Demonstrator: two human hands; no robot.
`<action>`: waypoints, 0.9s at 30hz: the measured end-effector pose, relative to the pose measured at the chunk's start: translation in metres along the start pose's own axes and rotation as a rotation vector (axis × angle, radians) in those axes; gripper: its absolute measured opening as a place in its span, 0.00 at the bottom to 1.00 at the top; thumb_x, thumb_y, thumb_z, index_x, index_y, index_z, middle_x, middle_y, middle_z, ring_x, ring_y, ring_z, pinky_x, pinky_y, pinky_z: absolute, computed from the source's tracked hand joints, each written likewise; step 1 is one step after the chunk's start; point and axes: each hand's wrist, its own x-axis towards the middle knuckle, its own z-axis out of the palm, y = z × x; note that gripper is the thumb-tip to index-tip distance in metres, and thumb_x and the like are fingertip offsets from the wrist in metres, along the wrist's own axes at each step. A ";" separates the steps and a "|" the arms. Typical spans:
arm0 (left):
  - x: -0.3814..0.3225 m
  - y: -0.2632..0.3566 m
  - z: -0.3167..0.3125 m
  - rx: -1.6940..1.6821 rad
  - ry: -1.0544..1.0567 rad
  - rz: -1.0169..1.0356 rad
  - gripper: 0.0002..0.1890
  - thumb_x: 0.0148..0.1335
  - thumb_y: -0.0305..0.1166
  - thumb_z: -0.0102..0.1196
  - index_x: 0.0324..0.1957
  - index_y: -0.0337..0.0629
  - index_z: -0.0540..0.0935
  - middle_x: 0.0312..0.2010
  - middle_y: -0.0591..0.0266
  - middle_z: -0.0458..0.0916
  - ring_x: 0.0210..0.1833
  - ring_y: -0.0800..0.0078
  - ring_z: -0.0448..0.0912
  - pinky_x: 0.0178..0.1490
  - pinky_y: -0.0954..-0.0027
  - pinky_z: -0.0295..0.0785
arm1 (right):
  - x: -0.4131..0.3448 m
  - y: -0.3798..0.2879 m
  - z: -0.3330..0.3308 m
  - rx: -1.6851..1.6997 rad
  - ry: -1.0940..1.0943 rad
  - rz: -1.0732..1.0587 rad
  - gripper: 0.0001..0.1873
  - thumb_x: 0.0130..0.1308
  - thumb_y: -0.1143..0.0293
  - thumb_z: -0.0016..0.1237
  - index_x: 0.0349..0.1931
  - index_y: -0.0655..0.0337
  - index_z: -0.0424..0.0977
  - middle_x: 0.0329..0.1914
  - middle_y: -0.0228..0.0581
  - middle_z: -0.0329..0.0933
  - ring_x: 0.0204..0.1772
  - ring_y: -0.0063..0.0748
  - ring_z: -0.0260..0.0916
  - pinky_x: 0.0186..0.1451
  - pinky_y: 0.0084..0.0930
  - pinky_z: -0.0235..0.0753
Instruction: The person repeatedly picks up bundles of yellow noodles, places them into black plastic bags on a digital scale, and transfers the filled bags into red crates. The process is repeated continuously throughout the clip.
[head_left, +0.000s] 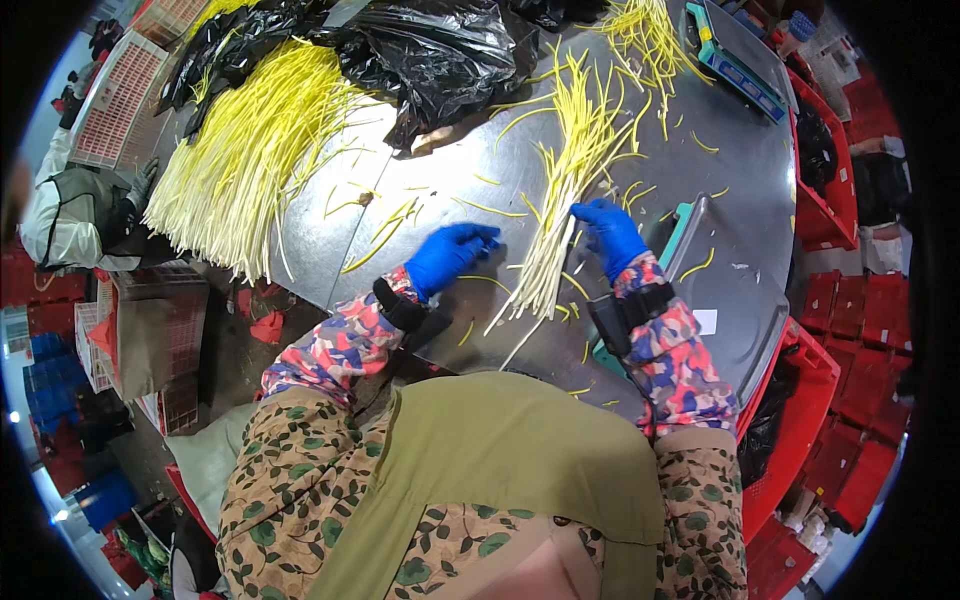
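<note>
A loose bunch of long yellow-and-white vegetable stalks (559, 202) lies on the metal table (420, 169) before me, white ends towards my body. My left hand (452, 255), in a blue glove, hovers to the left of the bunch, fingers apart and holding nothing. At the right edge of the bunch is my right hand (609, 231), also blue-gloved, its fingertips beside the stalks; whether they grip any is unclear. A larger heap of similar stalks (251, 161) spreads at the upper left. Another bunch (651, 37) lies at the top right.
Black plastic sheeting (450, 60) covers part of the table's far side. A scale (731, 67) stands at the far right; a grey tray-like platform (739, 292) is nearer. Red crates (799, 435) flank the right edge. A co-worker (82, 217) is at the left. Stray stalk pieces litter the table.
</note>
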 end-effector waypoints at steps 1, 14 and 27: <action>0.001 0.001 -0.007 0.211 0.147 0.080 0.16 0.65 0.26 0.45 0.53 0.38 0.77 0.43 0.58 0.82 0.44 0.75 0.78 0.48 0.73 0.73 | -0.010 -0.006 -0.004 -0.049 0.091 -0.066 0.14 0.56 0.62 0.55 0.42 0.54 0.74 0.33 0.28 0.71 0.38 0.26 0.65 0.44 0.26 0.64; 0.051 -0.012 -0.012 1.262 0.074 0.608 0.25 0.64 0.34 0.45 0.64 0.54 0.63 0.68 0.55 0.57 0.70 0.55 0.57 0.66 0.48 0.56 | -0.122 -0.055 -0.105 0.302 -0.049 -0.361 0.20 0.66 0.66 0.43 0.57 0.61 0.68 0.57 0.38 0.72 0.58 0.31 0.70 0.57 0.30 0.68; -0.088 -0.028 0.001 1.198 -0.042 0.294 0.35 0.62 0.36 0.51 0.69 0.46 0.53 0.70 0.54 0.52 0.71 0.52 0.53 0.70 0.51 0.50 | -0.197 0.027 -0.153 0.338 0.172 -0.240 0.15 0.67 0.63 0.43 0.48 0.61 0.74 0.44 0.36 0.77 0.45 0.27 0.74 0.47 0.22 0.70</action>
